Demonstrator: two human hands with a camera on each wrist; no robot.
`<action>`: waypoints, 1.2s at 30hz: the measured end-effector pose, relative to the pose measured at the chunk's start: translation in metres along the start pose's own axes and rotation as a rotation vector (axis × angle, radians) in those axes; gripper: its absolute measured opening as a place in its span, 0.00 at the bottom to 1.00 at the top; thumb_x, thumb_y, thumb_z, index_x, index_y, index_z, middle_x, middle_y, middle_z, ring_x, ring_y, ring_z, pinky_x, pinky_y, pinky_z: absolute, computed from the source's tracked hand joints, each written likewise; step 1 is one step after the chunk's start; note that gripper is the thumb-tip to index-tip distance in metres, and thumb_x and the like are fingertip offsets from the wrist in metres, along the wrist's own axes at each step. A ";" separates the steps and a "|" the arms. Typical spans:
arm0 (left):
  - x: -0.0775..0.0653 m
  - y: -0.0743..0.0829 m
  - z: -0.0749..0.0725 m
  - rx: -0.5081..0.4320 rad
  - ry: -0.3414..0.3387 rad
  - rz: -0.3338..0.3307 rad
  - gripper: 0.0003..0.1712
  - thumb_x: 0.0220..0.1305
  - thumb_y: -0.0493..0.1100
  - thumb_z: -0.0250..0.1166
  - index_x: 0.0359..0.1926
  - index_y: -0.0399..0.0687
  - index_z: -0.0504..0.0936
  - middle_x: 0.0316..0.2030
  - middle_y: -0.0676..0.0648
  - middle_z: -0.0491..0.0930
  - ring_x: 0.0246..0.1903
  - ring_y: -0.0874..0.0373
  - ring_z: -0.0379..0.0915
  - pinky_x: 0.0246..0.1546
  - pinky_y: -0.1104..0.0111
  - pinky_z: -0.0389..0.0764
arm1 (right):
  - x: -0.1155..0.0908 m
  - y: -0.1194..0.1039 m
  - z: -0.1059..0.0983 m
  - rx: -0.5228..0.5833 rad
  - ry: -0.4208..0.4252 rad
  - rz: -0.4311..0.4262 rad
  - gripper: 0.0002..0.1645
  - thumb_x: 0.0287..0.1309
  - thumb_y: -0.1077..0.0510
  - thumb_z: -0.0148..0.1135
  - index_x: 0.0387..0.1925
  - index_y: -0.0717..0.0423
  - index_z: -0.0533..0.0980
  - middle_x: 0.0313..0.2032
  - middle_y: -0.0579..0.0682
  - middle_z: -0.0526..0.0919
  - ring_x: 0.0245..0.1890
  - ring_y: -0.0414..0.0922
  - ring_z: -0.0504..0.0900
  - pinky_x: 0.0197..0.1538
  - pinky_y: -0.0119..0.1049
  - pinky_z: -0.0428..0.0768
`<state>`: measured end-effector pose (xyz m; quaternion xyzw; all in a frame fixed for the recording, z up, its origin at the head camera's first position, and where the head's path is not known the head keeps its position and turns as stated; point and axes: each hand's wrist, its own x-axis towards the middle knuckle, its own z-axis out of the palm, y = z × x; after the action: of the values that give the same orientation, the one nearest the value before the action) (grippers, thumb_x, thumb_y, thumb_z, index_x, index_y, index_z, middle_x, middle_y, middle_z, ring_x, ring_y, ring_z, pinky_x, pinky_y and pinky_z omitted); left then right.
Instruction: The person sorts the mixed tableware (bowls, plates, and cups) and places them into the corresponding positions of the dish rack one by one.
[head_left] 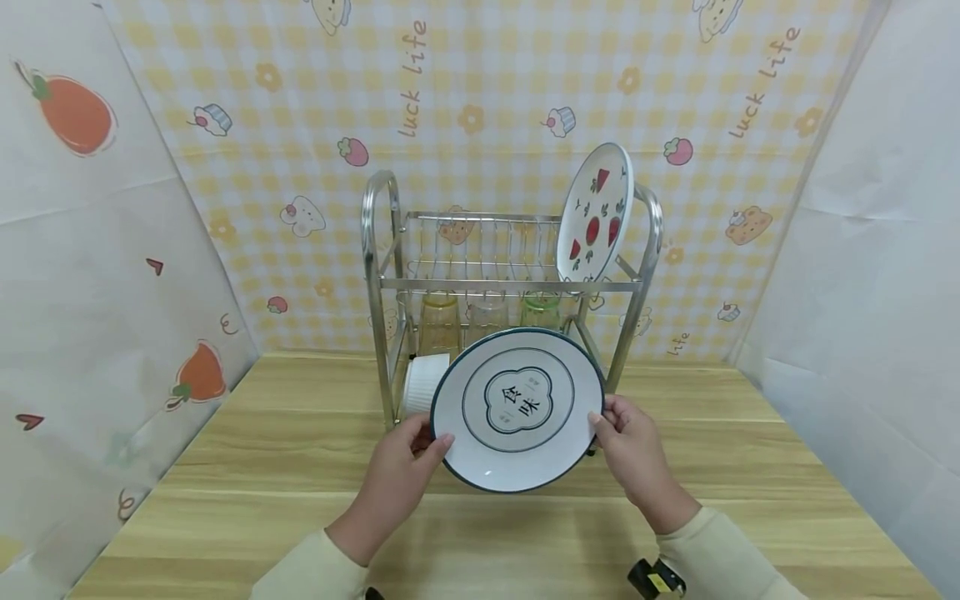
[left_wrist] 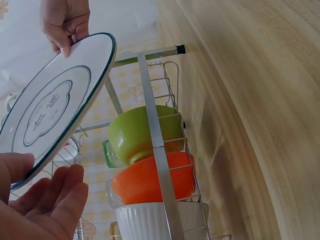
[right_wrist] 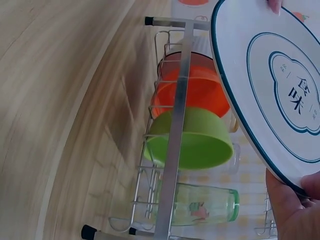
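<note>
Both hands hold a white plate (head_left: 517,467) with a dark blue-green rim and Chinese characters at its centre. It is tilted, its face toward me, in front of the metal dish rack (head_left: 510,286). My left hand (head_left: 393,471) grips the left edge, thumb on the face; in the left wrist view its other fingers extend behind the rim. On the opposite edge, my right hand (head_left: 636,450) pinches the rim between thumb and fingers. The plate hides much of the lower rack in the head view. Another plate (head_left: 592,204), with red fruit prints, stands in the upper tier's right end.
On the lower tier are a white ribbed bowl (left_wrist: 142,220), an orange bowl (left_wrist: 135,180) and a green bowl (left_wrist: 131,134). Behind them stand a yellow glass (head_left: 439,325), a clear glass (head_left: 489,317) and a green-tinted glass (head_left: 542,310). The wooden table (head_left: 285,467) extends around the rack.
</note>
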<state>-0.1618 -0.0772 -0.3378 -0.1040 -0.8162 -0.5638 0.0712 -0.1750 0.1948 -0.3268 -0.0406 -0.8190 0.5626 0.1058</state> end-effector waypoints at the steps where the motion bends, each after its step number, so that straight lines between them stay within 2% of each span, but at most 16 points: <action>1: 0.000 0.000 -0.001 0.005 0.006 -0.001 0.13 0.66 0.38 0.63 0.49 0.36 0.79 0.38 0.45 0.81 0.37 0.56 0.74 0.37 0.71 0.80 | 0.000 -0.001 0.001 -0.005 0.001 -0.003 0.11 0.67 0.68 0.52 0.47 0.70 0.73 0.32 0.55 0.80 0.29 0.40 0.74 0.31 0.28 0.77; 7: 0.002 -0.002 -0.002 0.006 0.051 -0.017 0.11 0.67 0.36 0.61 0.48 0.35 0.80 0.39 0.44 0.82 0.37 0.56 0.75 0.36 0.72 0.80 | -0.002 -0.003 0.007 -0.005 0.011 -0.024 0.09 0.66 0.67 0.53 0.44 0.69 0.74 0.30 0.53 0.80 0.27 0.40 0.73 0.29 0.28 0.75; 15: 0.004 -0.002 -0.004 -0.002 0.111 -0.065 0.10 0.67 0.36 0.60 0.46 0.35 0.82 0.36 0.43 0.83 0.33 0.56 0.74 0.33 0.70 0.80 | -0.005 -0.005 0.011 0.013 0.011 -0.046 0.11 0.66 0.67 0.53 0.47 0.69 0.74 0.35 0.56 0.82 0.31 0.38 0.76 0.33 0.26 0.77; 22: 0.003 0.000 -0.007 -0.058 0.127 -0.124 0.11 0.67 0.37 0.60 0.45 0.33 0.82 0.36 0.42 0.83 0.35 0.56 0.78 0.37 0.69 0.83 | -0.008 -0.008 0.011 0.006 0.001 -0.064 0.13 0.67 0.64 0.54 0.50 0.66 0.75 0.36 0.56 0.83 0.32 0.38 0.78 0.34 0.27 0.78; 29: 0.002 0.003 -0.008 -0.141 0.141 -0.172 0.10 0.67 0.34 0.60 0.45 0.30 0.81 0.33 0.41 0.81 0.35 0.56 0.81 0.37 0.72 0.82 | -0.010 -0.011 0.012 0.059 -0.017 -0.064 0.12 0.64 0.62 0.59 0.46 0.65 0.77 0.30 0.53 0.82 0.26 0.42 0.73 0.28 0.31 0.73; 36: 0.000 0.006 -0.009 -0.175 0.147 -0.178 0.10 0.67 0.34 0.60 0.44 0.29 0.81 0.32 0.42 0.81 0.34 0.57 0.80 0.37 0.72 0.82 | -0.010 -0.011 0.017 0.163 -0.072 -0.064 0.14 0.63 0.62 0.59 0.47 0.68 0.77 0.36 0.57 0.85 0.33 0.40 0.82 0.37 0.31 0.81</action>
<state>-0.1599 -0.0838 -0.3296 0.0044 -0.7625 -0.6431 0.0710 -0.1686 0.1733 -0.3238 0.0147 -0.7746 0.6247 0.0973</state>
